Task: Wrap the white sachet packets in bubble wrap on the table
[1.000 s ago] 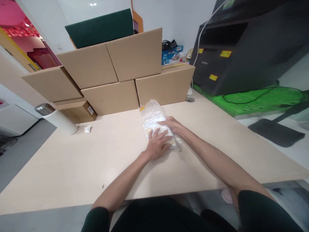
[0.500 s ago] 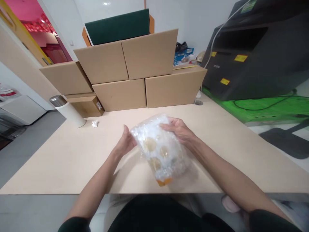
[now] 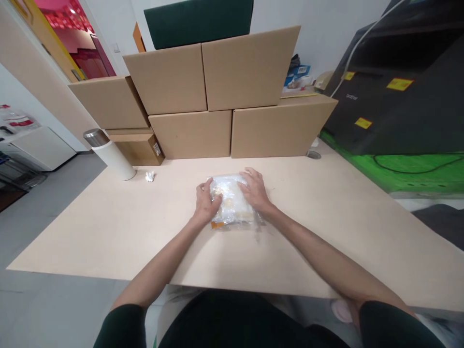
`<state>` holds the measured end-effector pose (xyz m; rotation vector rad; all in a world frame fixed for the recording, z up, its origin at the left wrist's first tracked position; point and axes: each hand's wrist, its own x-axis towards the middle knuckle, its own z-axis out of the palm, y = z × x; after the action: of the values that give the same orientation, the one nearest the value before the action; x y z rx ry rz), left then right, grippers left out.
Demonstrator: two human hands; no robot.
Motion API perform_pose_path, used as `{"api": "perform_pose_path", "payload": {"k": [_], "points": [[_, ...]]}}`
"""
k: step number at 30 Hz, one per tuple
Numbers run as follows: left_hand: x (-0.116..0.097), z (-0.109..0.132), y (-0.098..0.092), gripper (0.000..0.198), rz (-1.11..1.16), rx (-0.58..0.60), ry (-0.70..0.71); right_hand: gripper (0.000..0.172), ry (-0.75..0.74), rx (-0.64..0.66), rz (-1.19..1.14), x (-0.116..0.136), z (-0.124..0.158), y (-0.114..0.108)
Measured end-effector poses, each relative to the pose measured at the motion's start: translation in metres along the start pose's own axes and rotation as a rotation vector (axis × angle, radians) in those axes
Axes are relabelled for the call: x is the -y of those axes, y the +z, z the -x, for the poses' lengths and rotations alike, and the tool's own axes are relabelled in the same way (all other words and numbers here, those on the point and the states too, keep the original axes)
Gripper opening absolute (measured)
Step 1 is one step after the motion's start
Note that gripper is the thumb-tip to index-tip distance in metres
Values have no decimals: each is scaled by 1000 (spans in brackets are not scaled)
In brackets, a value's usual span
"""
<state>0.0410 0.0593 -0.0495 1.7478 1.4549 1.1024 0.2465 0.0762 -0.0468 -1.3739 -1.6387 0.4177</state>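
Observation:
A white package in crinkled clear plastic [image 3: 232,200], marked with gold round spots, lies on the table in front of me. At its near left corner is a small orange patch. My left hand [image 3: 208,200] grips the left side, thumb over the top and fingers along the edge. On the other side, my right hand [image 3: 254,189] holds the far right part, with the thumb on top and the fingers bent over the edge. Loose plastic sticks out at the near right corner. What the wrapping contains cannot be made out.
Stacked cardboard boxes [image 3: 188,137] line the back of the table [image 3: 145,232], topped by a dark green box [image 3: 199,24]. At the left stand a white bottle with a steel cap [image 3: 115,159] and a crumpled white scrap [image 3: 150,176]. A large black machine [image 3: 406,116] is at the right.
The package has gone from tilted in the hands to flat on the table, farther from me. My left hand has moved onto its left side; the view has shifted slightly.

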Motion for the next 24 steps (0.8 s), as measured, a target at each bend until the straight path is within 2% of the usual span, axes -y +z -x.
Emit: {"api": "perform_pose_path", "payload": {"k": [2,5,7,11,13,15,24], "points": [[2,-3,-7,57,-268,72,108,50,-139,164,106,-5,2,-6],[2,-9,-20,54,-481,277,182,76,-153,408,179,-8,5,-21],[2,-12,-30,64,-547,400,194,96,-109,562,226,-7,5,-32],[4,-19,-44,107,-588,584,198,119,-77,773,270,-5,1,-50],[6,-23,-47,125,-589,645,201,124,-73,820,280,-5,0,-53],[8,-25,-49,135,-592,687,209,126,-66,842,292,-5,0,-54],[20,-22,-44,135,-610,662,258,121,-50,835,334,-12,8,-46]]}}
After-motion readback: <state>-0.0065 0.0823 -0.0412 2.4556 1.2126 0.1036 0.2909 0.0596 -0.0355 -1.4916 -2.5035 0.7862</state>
